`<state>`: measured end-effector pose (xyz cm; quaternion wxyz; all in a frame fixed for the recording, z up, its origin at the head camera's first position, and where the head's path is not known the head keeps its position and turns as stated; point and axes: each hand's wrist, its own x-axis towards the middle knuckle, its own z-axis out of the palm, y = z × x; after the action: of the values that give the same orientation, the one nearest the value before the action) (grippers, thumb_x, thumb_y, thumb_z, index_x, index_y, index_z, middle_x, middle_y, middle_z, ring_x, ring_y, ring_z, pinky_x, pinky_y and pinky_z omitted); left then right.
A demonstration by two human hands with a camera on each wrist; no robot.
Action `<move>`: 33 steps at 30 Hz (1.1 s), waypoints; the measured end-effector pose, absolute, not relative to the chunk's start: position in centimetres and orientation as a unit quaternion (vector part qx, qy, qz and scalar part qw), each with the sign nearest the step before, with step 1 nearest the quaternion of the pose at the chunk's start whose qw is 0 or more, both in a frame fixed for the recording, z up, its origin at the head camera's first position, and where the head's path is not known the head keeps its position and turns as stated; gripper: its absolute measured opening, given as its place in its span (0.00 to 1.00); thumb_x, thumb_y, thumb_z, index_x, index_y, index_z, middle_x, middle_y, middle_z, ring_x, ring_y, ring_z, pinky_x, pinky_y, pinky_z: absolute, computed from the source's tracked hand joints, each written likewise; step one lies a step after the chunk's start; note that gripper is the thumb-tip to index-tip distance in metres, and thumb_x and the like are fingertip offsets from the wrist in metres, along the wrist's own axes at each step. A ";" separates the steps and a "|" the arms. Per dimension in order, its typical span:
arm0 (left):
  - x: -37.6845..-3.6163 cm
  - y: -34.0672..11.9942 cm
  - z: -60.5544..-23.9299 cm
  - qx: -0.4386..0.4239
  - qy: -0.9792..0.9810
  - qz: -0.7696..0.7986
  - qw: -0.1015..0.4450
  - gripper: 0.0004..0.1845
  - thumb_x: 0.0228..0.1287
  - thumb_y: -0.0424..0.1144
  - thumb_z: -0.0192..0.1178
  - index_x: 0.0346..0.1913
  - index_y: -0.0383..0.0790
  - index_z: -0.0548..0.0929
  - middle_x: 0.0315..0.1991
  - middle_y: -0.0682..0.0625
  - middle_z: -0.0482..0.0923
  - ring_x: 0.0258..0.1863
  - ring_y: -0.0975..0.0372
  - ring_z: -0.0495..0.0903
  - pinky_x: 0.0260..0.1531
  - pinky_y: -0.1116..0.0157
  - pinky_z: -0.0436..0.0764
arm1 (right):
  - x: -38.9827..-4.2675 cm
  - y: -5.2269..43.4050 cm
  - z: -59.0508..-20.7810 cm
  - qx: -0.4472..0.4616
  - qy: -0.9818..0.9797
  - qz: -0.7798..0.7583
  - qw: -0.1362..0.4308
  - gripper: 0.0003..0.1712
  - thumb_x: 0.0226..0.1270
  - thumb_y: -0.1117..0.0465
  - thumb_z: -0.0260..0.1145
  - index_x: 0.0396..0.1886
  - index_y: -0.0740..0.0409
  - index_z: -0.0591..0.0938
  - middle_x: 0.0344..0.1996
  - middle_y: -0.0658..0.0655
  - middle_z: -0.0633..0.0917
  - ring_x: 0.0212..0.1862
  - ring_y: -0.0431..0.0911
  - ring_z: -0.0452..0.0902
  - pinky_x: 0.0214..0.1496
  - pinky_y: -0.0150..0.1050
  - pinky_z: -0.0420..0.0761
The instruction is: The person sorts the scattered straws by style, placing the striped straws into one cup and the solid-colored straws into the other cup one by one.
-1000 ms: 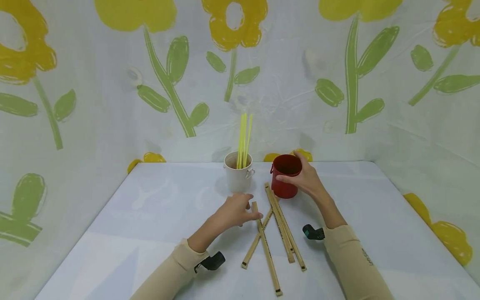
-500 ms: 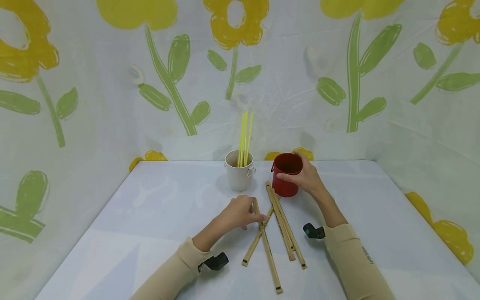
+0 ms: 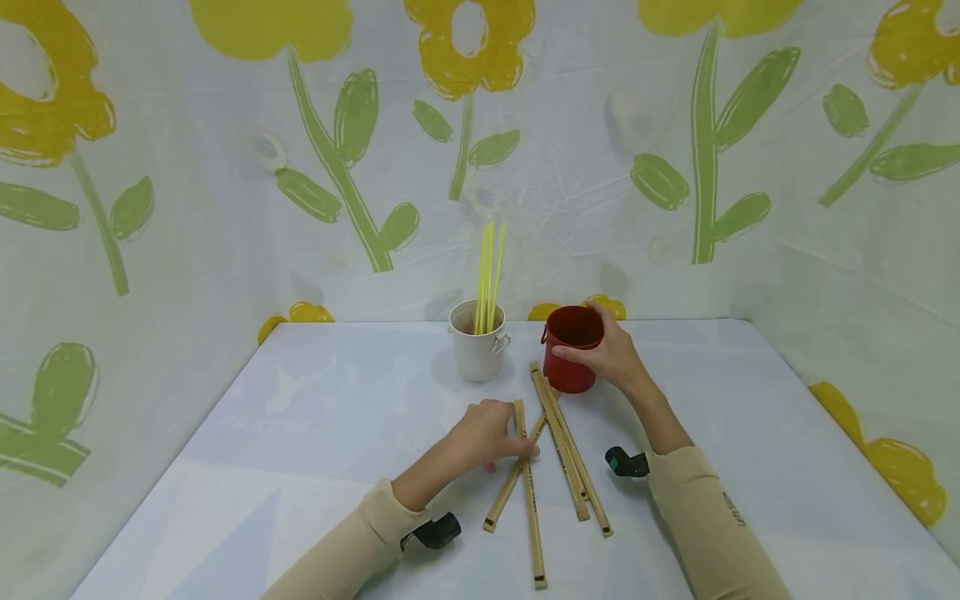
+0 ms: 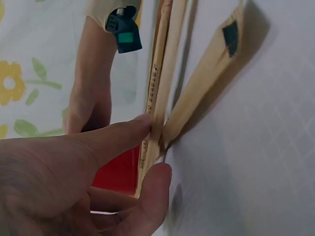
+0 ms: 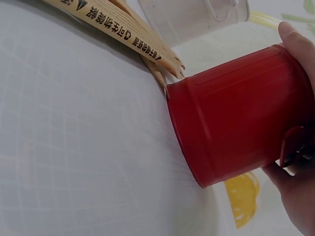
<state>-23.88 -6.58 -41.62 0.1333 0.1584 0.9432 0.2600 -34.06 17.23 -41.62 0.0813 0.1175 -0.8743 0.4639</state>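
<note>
The desk (image 3: 315, 433) in front of you is pale, with flower-print sheeting (image 3: 150, 167) rising behind it and at both sides. Take the red cup (image 3: 572, 350) as your landmark: it stands upright near the far middle of the desk. Your right hand (image 3: 611, 354) wraps it from the right, fingers curled over the far rim and thumb on the near side; the right wrist view shows the fingers lying along the cup's wall by its small handle. Just left of the red cup stands a white cup (image 3: 477, 352), upright, with thin yellow straws (image 3: 487, 275) sticking up out of it. In front of the red cup, toward you, lie several paper-wrapped chopsticks (image 3: 570, 458), fanned out on the desk, their far ends just beside the cup's base. Left of and nearer than the red cup, your left hand (image 3: 486, 433) rests on that fan and pinches one wrapped chopstick (image 3: 529, 500) between thumb and forefinger; the left wrist view shows the two fingertips closed on its edge where it crosses another wrapper. Its near end lies on the desk, pointing toward you.
</note>
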 end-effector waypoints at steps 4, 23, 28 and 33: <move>-23.9 -6.7 -41.7 0.178 0.934 0.276 0.143 0.21 0.52 0.51 0.74 0.38 0.39 0.80 0.19 0.50 0.76 0.09 0.62 0.79 0.15 0.69 0.75 | -34.1 17.3 -41.6 0.120 -0.874 0.464 0.081 0.61 0.50 0.41 0.77 0.77 0.53 0.53 0.70 0.60 0.68 0.69 0.57 0.64 0.60 0.58 0.77; -24.5 -7.1 -42.0 0.190 0.890 0.351 0.221 0.30 0.58 0.34 0.70 0.64 0.33 0.75 0.27 0.52 0.82 0.17 0.61 0.84 0.21 0.67 0.81 | -33.9 17.3 -41.6 0.123 -0.872 0.467 0.078 0.61 0.51 0.41 0.77 0.77 0.52 0.52 0.70 0.60 0.68 0.69 0.57 0.65 0.59 0.58 0.77; -24.5 -7.4 -41.7 0.211 0.879 0.360 0.230 0.27 0.60 0.32 0.67 0.63 0.32 0.76 0.29 0.51 0.82 0.18 0.61 0.85 0.21 0.68 0.82 | -33.9 17.3 -41.6 0.123 -0.871 0.468 0.079 0.61 0.51 0.42 0.77 0.77 0.52 0.52 0.70 0.60 0.68 0.69 0.57 0.65 0.60 0.58 0.77; -24.6 -7.5 -41.6 0.209 0.876 0.365 0.238 0.27 0.60 0.31 0.66 0.63 0.31 0.75 0.30 0.50 0.82 0.20 0.59 0.85 0.21 0.66 0.82 | -33.9 17.2 -41.6 0.123 -0.870 0.472 0.078 0.61 0.51 0.42 0.77 0.77 0.52 0.52 0.70 0.60 0.68 0.69 0.57 0.65 0.60 0.58 0.77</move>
<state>-24.60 -7.49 -41.63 0.2376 0.2092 0.8755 0.3651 -33.93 17.24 -41.63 0.0783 0.1229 -0.8696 0.4718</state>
